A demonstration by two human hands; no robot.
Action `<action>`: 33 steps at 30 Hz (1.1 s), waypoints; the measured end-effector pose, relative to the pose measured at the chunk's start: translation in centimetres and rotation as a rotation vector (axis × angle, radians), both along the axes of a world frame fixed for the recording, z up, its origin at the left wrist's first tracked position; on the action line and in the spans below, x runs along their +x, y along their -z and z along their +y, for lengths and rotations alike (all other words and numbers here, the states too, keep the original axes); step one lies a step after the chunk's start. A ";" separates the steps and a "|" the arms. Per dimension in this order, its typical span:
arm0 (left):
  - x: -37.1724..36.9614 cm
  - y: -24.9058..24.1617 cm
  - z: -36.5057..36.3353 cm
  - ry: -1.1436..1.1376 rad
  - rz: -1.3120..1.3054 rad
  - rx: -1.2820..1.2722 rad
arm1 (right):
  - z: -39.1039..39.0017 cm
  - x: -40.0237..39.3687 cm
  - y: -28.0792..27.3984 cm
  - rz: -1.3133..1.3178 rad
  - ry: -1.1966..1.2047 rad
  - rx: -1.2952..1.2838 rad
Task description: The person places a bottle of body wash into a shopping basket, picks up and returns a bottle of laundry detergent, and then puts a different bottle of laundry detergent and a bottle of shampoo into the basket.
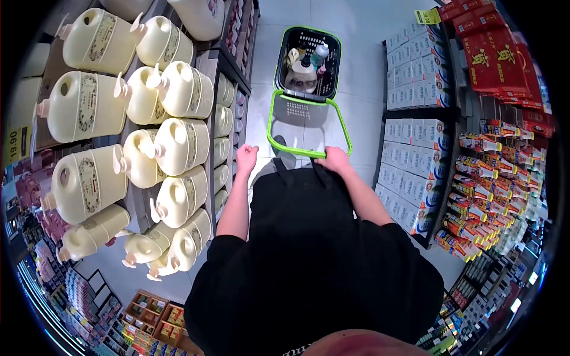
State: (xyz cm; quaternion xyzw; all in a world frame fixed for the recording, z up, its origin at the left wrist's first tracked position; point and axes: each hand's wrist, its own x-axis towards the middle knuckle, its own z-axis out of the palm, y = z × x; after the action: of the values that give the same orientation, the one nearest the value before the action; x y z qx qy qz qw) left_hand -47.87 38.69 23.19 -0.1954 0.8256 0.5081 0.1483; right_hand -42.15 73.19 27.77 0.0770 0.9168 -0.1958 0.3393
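My right hand point(333, 159) is closed around the end of the bright green handle point(272, 121) of a shopping basket. The black basket point(281, 65) with its green rim is on the floor ahead of me. Inside it lie a pump bottle with a dark top point(301, 79), a pale bottle with a white cap point(320, 53) and smaller items I cannot make out. My left hand point(247, 159) hangs beside the left shelf, fingers curled in, with nothing visible in them. It is apart from the handle.
Large cream pump bottles point(185, 145) crowd the left shelf, near a yellow price tag point(16, 145). White cartons point(412, 142) are stacked along the right, beside red gift boxes point(490, 62) and colourful packs point(475, 193). The tiled aisle floor point(362, 65) runs between.
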 end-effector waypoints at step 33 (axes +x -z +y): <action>-27.5 1.7 12.3 -0.378 -0.377 -0.227 | 20.7 -35.8 0.3 0.111 -0.103 -0.150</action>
State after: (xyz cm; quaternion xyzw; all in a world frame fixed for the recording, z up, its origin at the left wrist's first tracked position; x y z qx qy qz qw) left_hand -75.34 50.94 21.48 -0.4519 0.7841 0.3859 0.1789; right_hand -77.98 93.90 27.50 -0.0068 0.9197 -0.2500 0.3026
